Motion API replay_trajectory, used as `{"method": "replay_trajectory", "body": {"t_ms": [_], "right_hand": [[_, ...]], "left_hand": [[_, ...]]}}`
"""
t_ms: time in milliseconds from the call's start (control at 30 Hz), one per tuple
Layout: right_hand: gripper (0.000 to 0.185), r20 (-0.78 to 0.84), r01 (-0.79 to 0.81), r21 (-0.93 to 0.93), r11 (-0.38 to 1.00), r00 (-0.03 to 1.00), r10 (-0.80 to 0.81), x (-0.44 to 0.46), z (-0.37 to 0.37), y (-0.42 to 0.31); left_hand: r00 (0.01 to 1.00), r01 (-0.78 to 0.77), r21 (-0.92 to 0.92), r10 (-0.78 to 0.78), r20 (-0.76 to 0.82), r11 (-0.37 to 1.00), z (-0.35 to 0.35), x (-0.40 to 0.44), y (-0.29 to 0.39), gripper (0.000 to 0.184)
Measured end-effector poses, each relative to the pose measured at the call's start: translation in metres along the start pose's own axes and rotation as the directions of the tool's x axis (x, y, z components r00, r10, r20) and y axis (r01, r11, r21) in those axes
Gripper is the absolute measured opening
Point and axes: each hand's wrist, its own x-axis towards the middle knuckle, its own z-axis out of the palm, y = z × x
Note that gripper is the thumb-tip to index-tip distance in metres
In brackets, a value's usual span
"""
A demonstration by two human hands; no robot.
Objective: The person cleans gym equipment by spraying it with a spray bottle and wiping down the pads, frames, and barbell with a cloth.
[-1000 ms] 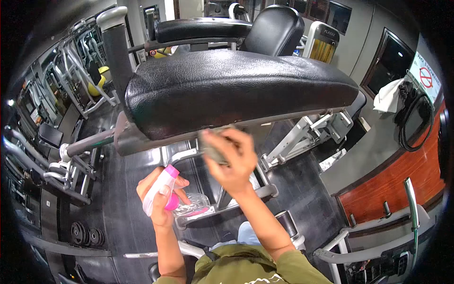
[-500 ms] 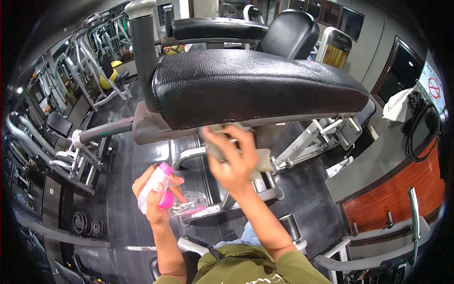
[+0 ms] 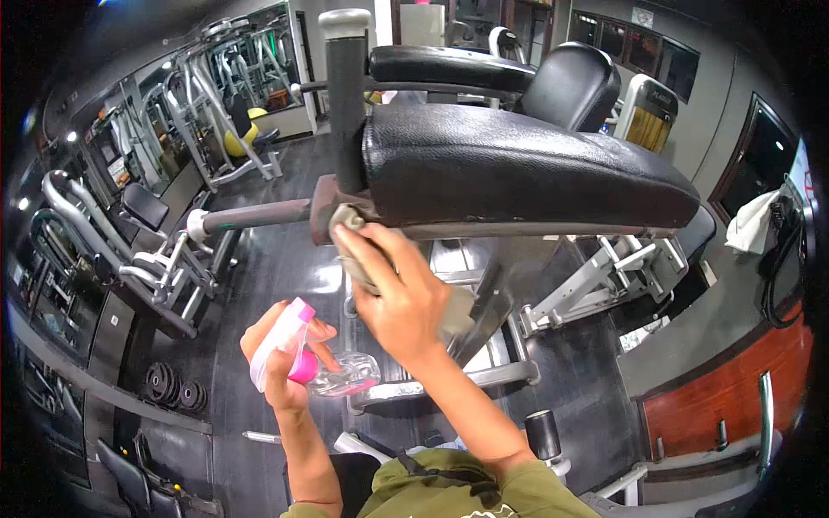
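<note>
My left hand (image 3: 283, 358) is wrapped round the neck of a clear spray bottle (image 3: 345, 375) with a pink and white nozzle, its body lying toward the right. My right hand (image 3: 401, 302) presses a greyish cloth (image 3: 347, 216) against the end of the metal frame bar (image 3: 325, 207), below the left end of a black padded arm (image 3: 527, 168). Part of the cloth hangs out beside the palm. Just above the cloth rises a dark upright handle (image 3: 347, 104) with a grey cap.
A second black pad (image 3: 449, 69) and a backrest (image 3: 572, 86) stand behind. Other machines line the left side, with weight plates (image 3: 162, 382) low down. A white cloth (image 3: 753, 220) hangs on the right wall. A padded roller (image 3: 543, 434) is near my right forearm.
My right hand has slid the cloth left along the bar beneath the pad, to its end by the upright handle. The view has shifted left. The left hand still holds the bottle.
</note>
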Motion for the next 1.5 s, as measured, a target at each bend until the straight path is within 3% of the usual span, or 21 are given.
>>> {"method": "replay_trajectory", "body": {"t_ms": [67,167,300,400,433,500,567,700,833,900,933,967,1067,1133,1300,1333,1367,1400,1433,1500], "right_hand": [[0.06,0.153,0.003,0.012,1.0,0.988,-0.005,0.009,0.003,-0.013],[0.058,0.237,0.017,0.033,0.999,0.971,-0.025,0.01,-0.008,-0.004],[0.057,0.149,-0.032,0.006,0.999,0.988,0.03,0.001,-0.023,0.014],[0.059,0.163,-0.031,-0.035,0.999,0.986,0.036,0.004,-0.012,-0.003],[0.058,0.165,0.051,-0.058,0.997,0.985,-0.041,0.006,-0.004,-0.006],[0.061,0.186,0.024,0.026,0.999,0.982,-0.028,0.01,0.005,-0.013],[0.06,0.212,0.062,0.007,0.998,0.975,-0.062,0.006,0.003,-0.005],[0.052,0.326,0.104,-0.092,0.99,0.943,-0.068,-0.015,-0.012,0.024],[0.057,0.191,-0.133,0.005,0.991,0.973,0.13,-0.031,-0.054,0.06],[0.051,0.106,-0.247,0.057,0.967,0.965,0.24,-0.04,-0.077,0.074],[0.045,0.075,-0.361,0.172,0.917,0.932,0.354,-0.046,-0.086,0.076],[0.043,0.05,-0.388,0.105,0.916,0.922,0.384,-0.054,-0.096,0.081],[0.038,-0.05,-0.46,0.137,0.877,0.881,0.47,-0.091,-0.108,0.106],[0.032,-0.119,-0.651,0.43,0.626,0.646,0.754,-0.103,-0.114,0.11],[0.033,-0.221,-0.677,0.36,0.642,0.606,0.764,-0.12,-0.125,0.109],[0.035,-0.203,-0.695,0.355,0.625,0.595,0.778,-0.124,-0.128,0.111],[0.036,-0.186,-0.713,0.35,0.607,0.583,0.791,-0.126,-0.13,0.112],[0.041,-0.104,-0.734,0.499,0.462,0.478,0.872,-0.128,-0.133,0.108],[0.041,-0.113,-0.735,0.493,0.465,0.476,0.872,-0.131,-0.136,0.109],[0.043,0.077,-0.604,0.733,0.314,0.532,0.843,-0.136,-0.142,0.11]], "left_hand": [[1.0,-0.001,0.009,0.002,-0.031,1.0,-0.003,0.002,0.002,0.051],[1.0,-0.006,0.01,0.006,0.017,1.0,-0.009,0.0,-0.003,0.063],[0.999,0.045,-0.046,-0.044,0.019,0.998,-0.008,-0.001,-0.006,0.062],[0.999,0.051,-0.068,-0.051,-0.001,0.996,-0.003,-0.002,-0.009,0.049],[0.999,0.038,-0.085,-0.04,-0.024,0.996,-0.003,-0.003,-0.01,0.049],[0.999,0.029,-0.1,-0.033,-0.039,0.995,-0.005,-0.003,-0.012,0.049],[0.997,0.039,-0.102,-0.032,0.066,0.994,-0.01,-0.002,-0.017,0.05],[0.995,0.088,-0.125,-0.081,0.063,0.988,0.002,-0.006,-0.025,0.051],[0.972,0.224,-0.243,-0.197,0.131,0.944,0.016,-0.017,-0.034,0.048],[0.908,0.408,-0.296,-0.353,0.225,0.864,0.027,-0.021,-0.038,0.045],[0.886,0.449,-0.32,-0.368,0.283,0.834,0.032,-0.022,-0.041,0.04],[0.883,0.453,-0.325,-0.367,0.294,0.83,0.039,-0.022,-0.046,0.04],[0.854,0.456,-0.308,-0.313,0.415,0.835,0.064,-0.021,-0.063,0.035],[0.84,0.457,-0.257,-0.319,0.438,0.851,0.086,-0.015,-0.066,0.032],[0.849,0.361,-0.127,-0.269,0.456,0.924,0.143,0.002,-0.075,0.022],[0.839,0.33,-0.077,-0.255,0.48,0.941,0.15,0.003,-0.079,0.034],[0.833,0.337,-0.082,-0.257,0.489,0.938,0.157,0.005,-0.081,0.034],[0.841,0.32,-0.069,-0.249,0.481,0.945,0.164,0.007,-0.083,0.033],[0.848,0.301,-0.057,-0.24,0.473,0.952,0.17,0.01,-0.084,0.032],[0.843,0.291,-0.043,-0.235,0.483,0.956,0.177,0.014,-0.083,0.031]]}}
